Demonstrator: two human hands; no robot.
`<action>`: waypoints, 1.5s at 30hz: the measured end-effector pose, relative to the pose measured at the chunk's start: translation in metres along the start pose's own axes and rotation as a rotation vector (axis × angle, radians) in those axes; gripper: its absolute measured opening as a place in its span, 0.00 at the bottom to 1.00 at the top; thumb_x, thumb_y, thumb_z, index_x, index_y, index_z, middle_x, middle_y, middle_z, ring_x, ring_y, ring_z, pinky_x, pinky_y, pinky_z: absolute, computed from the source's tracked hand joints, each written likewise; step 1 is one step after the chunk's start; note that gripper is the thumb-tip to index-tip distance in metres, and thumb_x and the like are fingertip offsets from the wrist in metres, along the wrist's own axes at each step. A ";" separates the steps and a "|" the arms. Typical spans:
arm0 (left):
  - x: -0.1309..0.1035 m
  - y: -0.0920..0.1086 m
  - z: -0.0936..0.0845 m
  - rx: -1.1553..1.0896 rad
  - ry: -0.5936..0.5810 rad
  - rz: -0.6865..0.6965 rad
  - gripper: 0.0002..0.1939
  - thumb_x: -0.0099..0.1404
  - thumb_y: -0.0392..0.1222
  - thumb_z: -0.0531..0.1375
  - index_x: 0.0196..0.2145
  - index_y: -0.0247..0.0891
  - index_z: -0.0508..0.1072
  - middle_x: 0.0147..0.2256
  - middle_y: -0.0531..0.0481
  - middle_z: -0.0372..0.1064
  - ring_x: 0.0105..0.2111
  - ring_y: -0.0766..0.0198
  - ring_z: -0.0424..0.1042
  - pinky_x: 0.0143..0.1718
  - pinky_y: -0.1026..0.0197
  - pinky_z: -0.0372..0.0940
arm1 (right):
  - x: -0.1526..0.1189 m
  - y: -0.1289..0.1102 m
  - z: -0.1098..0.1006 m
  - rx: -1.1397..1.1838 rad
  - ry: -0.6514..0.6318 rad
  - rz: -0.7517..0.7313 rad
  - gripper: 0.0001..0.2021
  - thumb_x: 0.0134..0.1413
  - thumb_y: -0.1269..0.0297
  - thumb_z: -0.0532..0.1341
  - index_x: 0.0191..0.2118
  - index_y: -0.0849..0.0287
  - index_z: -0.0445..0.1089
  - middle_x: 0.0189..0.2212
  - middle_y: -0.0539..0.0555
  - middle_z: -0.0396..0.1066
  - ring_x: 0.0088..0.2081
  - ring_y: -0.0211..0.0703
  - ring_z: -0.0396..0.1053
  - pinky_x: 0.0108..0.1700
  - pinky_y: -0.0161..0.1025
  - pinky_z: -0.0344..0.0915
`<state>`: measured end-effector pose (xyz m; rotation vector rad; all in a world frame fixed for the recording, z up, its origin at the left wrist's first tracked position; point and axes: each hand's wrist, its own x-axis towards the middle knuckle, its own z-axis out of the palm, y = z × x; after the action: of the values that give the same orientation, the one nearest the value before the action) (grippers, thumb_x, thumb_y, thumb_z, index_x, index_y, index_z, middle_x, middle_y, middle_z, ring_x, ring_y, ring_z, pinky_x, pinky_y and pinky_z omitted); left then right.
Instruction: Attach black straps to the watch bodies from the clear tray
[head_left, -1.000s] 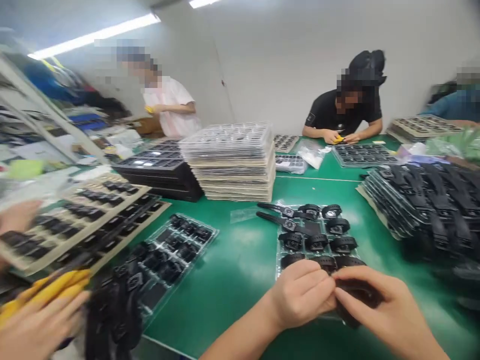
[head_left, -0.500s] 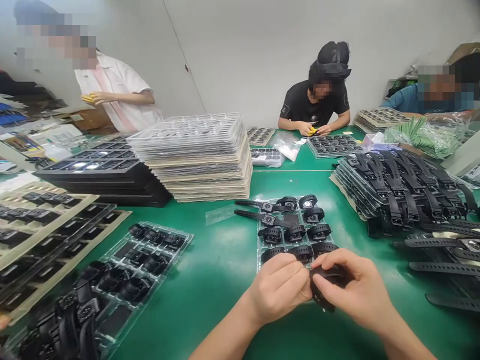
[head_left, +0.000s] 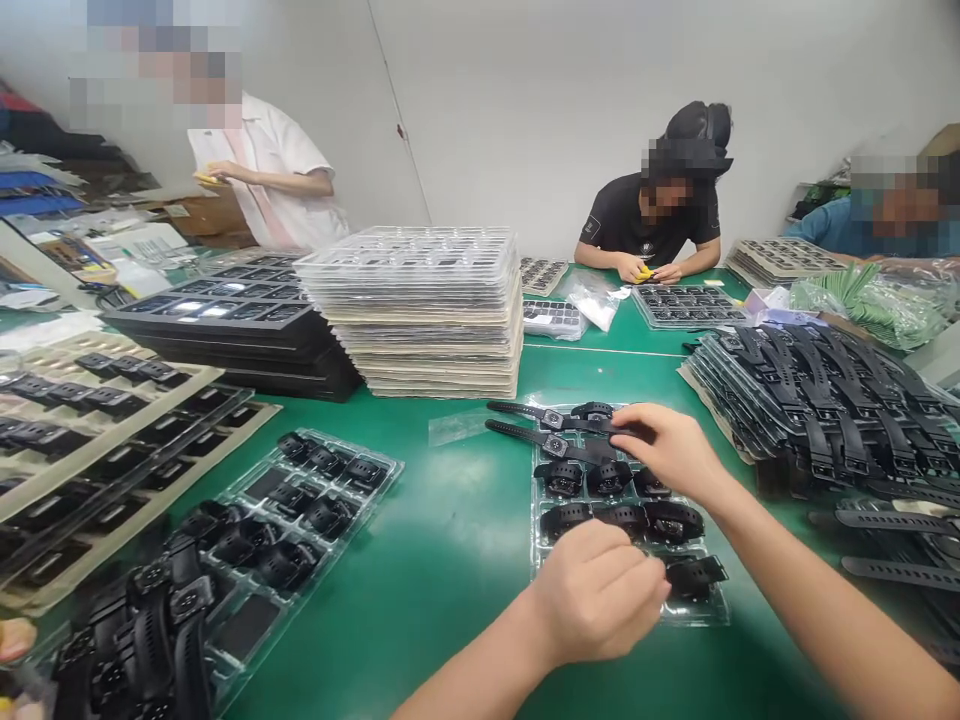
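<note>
Fingers of right hand (head_left: 664, 450) nearly closed at straps of two open watches (head_left: 555, 447), watches laid across clear tray (head_left: 709, 612); grip unclear. Left hand (head_left: 600, 590) fingers curled shut, contents hidden, blocking tray's near end. Tall tray stack (head_left: 424, 330) beyond on bench (head_left: 427, 570), strap-covered stack (head_left: 724, 400) right.

A small W-like mark (head_left: 647, 247) shows on a black shirt (head_left: 619, 222).

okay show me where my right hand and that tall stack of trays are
Right hand (head_left: 673, 448): head view, on the back of the hand.
Tall stack of trays (head_left: 427, 342): head view, on its layered front side.
</note>
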<state>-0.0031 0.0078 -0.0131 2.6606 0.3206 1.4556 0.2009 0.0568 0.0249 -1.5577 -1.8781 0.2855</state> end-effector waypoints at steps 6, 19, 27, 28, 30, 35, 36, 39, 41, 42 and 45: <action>-0.002 0.008 0.008 0.038 -0.059 0.028 0.09 0.67 0.36 0.59 0.28 0.37 0.72 0.21 0.53 0.64 0.23 0.65 0.62 0.25 0.61 0.61 | 0.038 0.010 0.029 -0.161 -0.288 -0.047 0.07 0.53 0.74 0.68 0.34 0.55 0.80 0.38 0.53 0.82 0.41 0.51 0.79 0.47 0.44 0.72; -0.001 0.004 0.014 0.049 0.015 0.035 0.14 0.67 0.36 0.56 0.23 0.39 0.68 0.18 0.54 0.61 0.21 0.65 0.58 0.21 0.59 0.55 | 0.077 -0.038 0.082 -0.539 -0.539 0.105 0.13 0.66 0.57 0.64 0.49 0.59 0.74 0.51 0.58 0.73 0.51 0.52 0.72 0.53 0.54 0.70; 0.001 0.005 0.013 0.060 -0.004 0.019 0.14 0.67 0.36 0.55 0.22 0.39 0.68 0.18 0.54 0.60 0.21 0.65 0.58 0.22 0.59 0.54 | 0.070 -0.044 0.079 -0.475 -0.461 0.144 0.11 0.67 0.58 0.63 0.48 0.60 0.73 0.46 0.56 0.75 0.43 0.46 0.74 0.45 0.47 0.74; 0.000 0.004 0.014 0.059 -0.005 0.025 0.14 0.66 0.36 0.56 0.22 0.39 0.68 0.18 0.54 0.60 0.21 0.65 0.59 0.22 0.59 0.54 | 0.069 -0.048 0.074 -0.451 -0.417 0.116 0.09 0.66 0.59 0.64 0.45 0.60 0.74 0.43 0.55 0.76 0.42 0.46 0.74 0.44 0.46 0.73; -0.001 0.002 0.015 0.049 0.004 0.028 0.13 0.66 0.35 0.57 0.22 0.39 0.69 0.18 0.54 0.60 0.20 0.65 0.58 0.22 0.60 0.54 | 0.063 -0.058 0.061 -0.408 -0.296 0.047 0.05 0.63 0.64 0.66 0.40 0.59 0.75 0.39 0.55 0.77 0.44 0.50 0.73 0.46 0.47 0.71; -0.002 0.002 0.014 -0.144 0.025 -0.191 0.15 0.67 0.36 0.56 0.22 0.38 0.71 0.18 0.52 0.62 0.21 0.65 0.60 0.25 0.60 0.58 | 0.018 -0.068 -0.008 -0.255 0.055 -0.153 0.09 0.68 0.68 0.57 0.44 0.53 0.75 0.47 0.56 0.79 0.47 0.53 0.72 0.55 0.52 0.65; 0.000 0.001 0.014 -0.259 0.028 -0.330 0.15 0.68 0.40 0.56 0.23 0.38 0.72 0.19 0.52 0.64 0.22 0.65 0.62 0.26 0.60 0.60 | 0.004 -0.063 -0.025 -0.094 0.194 -0.269 0.09 0.67 0.68 0.58 0.42 0.51 0.76 0.44 0.55 0.80 0.43 0.53 0.74 0.51 0.52 0.67; 0.004 -0.002 0.013 -0.851 0.055 -0.837 0.19 0.69 0.55 0.57 0.32 0.36 0.76 0.24 0.49 0.69 0.25 0.63 0.68 0.29 0.60 0.65 | -0.036 -0.040 -0.064 0.275 0.141 -0.428 0.14 0.60 0.72 0.62 0.42 0.41 0.76 0.40 0.51 0.81 0.39 0.54 0.78 0.41 0.48 0.73; 0.007 -0.006 0.013 -1.291 0.068 -1.035 0.25 0.68 0.62 0.57 0.37 0.34 0.76 0.26 0.47 0.71 0.26 0.63 0.71 0.29 0.61 0.65 | -0.053 -0.025 -0.073 0.268 0.049 -0.487 0.17 0.58 0.74 0.62 0.44 0.39 0.77 0.39 0.52 0.82 0.37 0.54 0.79 0.35 0.45 0.76; 0.008 -0.008 0.013 -1.455 0.063 -1.078 0.28 0.67 0.64 0.56 0.37 0.33 0.77 0.27 0.46 0.72 0.27 0.62 0.71 0.29 0.61 0.66 | -0.059 -0.021 -0.071 0.249 -0.004 -0.519 0.18 0.57 0.74 0.62 0.45 0.39 0.77 0.39 0.52 0.82 0.37 0.53 0.79 0.34 0.43 0.77; 0.009 -0.006 0.012 -1.610 0.029 -1.128 0.31 0.65 0.68 0.59 0.37 0.32 0.77 0.29 0.45 0.74 0.29 0.62 0.74 0.33 0.61 0.66 | -0.065 -0.020 -0.055 0.177 -0.143 -0.542 0.15 0.60 0.73 0.63 0.43 0.41 0.78 0.41 0.51 0.82 0.40 0.52 0.79 0.37 0.42 0.78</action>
<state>0.0105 0.0160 -0.0136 0.8353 0.3163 0.6855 0.2228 -0.0228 0.0543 -0.8859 -2.2328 0.3107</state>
